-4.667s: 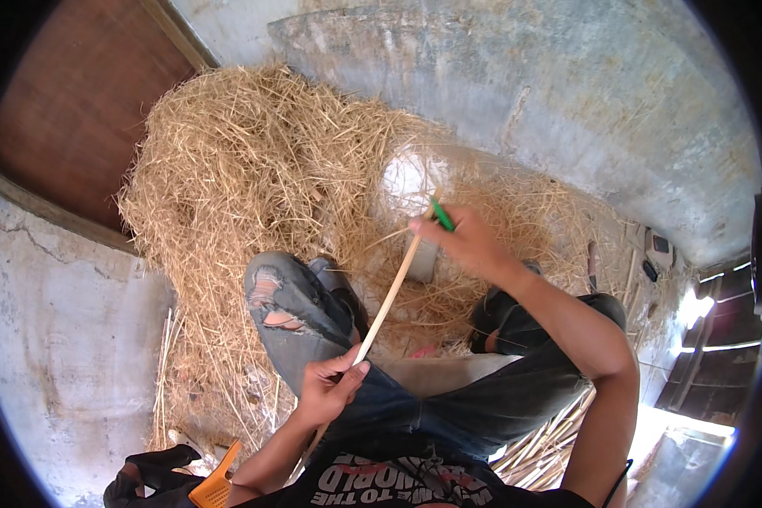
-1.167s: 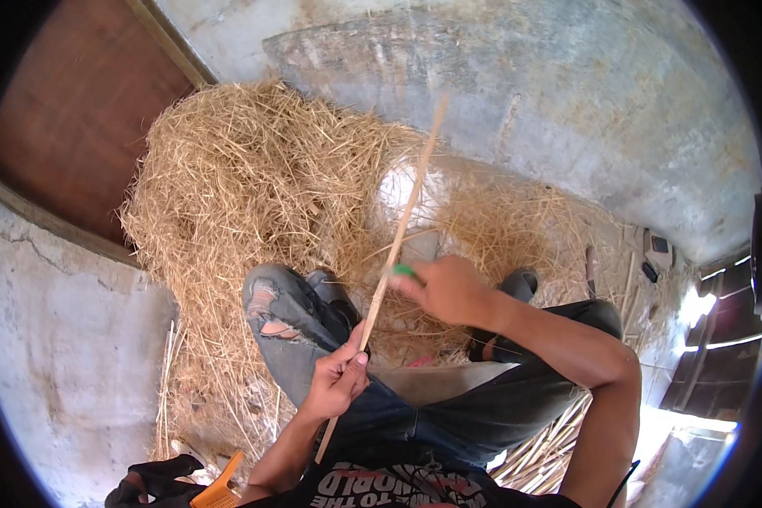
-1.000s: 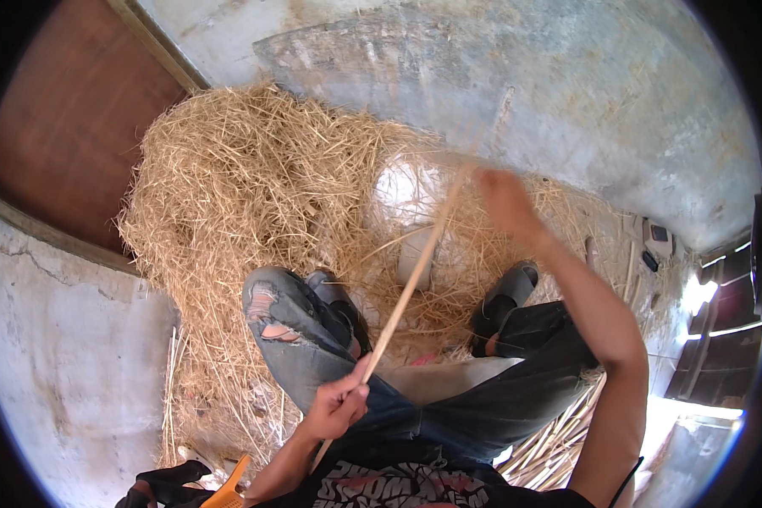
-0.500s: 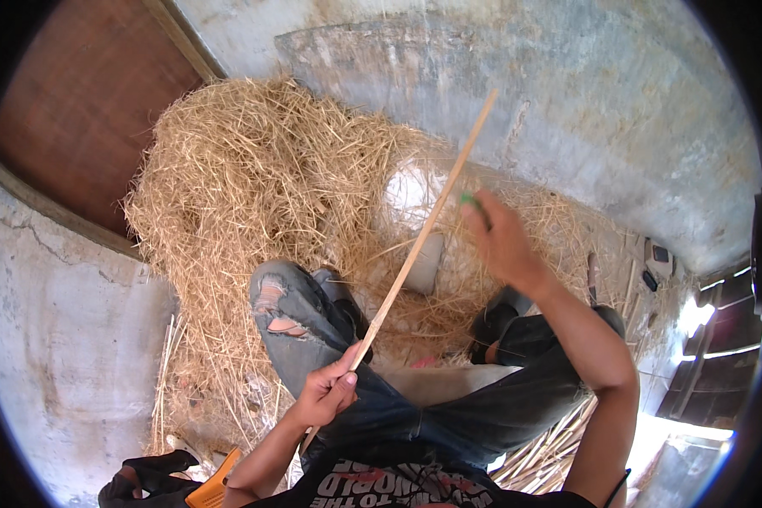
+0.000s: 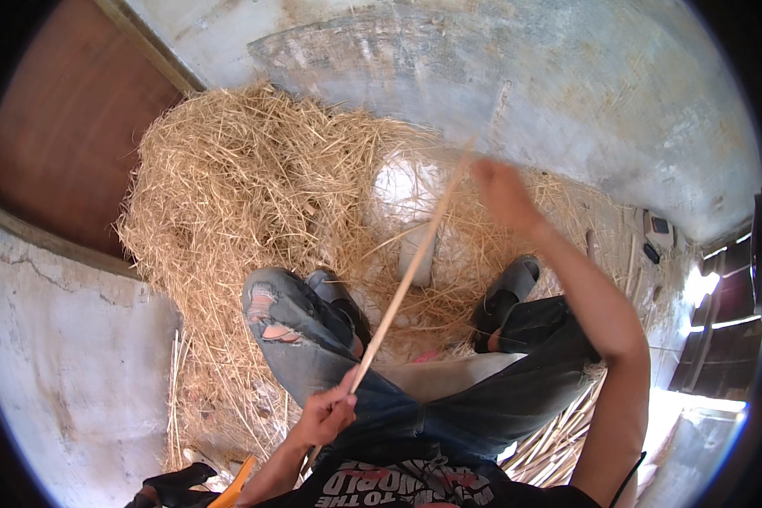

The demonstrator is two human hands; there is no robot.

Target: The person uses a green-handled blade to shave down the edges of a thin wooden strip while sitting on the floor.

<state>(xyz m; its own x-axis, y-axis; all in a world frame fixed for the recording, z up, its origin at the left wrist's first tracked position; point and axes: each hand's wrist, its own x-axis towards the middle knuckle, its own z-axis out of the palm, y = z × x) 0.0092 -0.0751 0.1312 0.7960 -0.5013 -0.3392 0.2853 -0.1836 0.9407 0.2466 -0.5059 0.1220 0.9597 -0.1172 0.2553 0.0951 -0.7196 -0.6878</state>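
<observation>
A long, thin, pale bamboo strip (image 5: pixel 408 278) slants up and away from my lap between my knees. My left hand (image 5: pixel 325 416) is closed around its near part, with the thumb pressed along it. Beside the strip's far end is my right hand (image 5: pixel 506 196), raised, blurred and curled closed. Whatever it grips is smeared by motion now; a small green and dark object showed in it earlier. I cannot tell whether the right hand touches the strip.
Pale shavings form a large heap (image 5: pixel 237 178) at the left. A grey block (image 5: pixel 416 256) lies between my shoes. More strips (image 5: pixel 559 432) lie by my right thigh. Walls (image 5: pixel 593 93) stand ahead and at left; small dark objects (image 5: pixel 656 230) sit at far right.
My right hand has moved slightly up and away, to beside the strip's far end. My left hand keeps its grip on the strip. My right foot shows more fully.
</observation>
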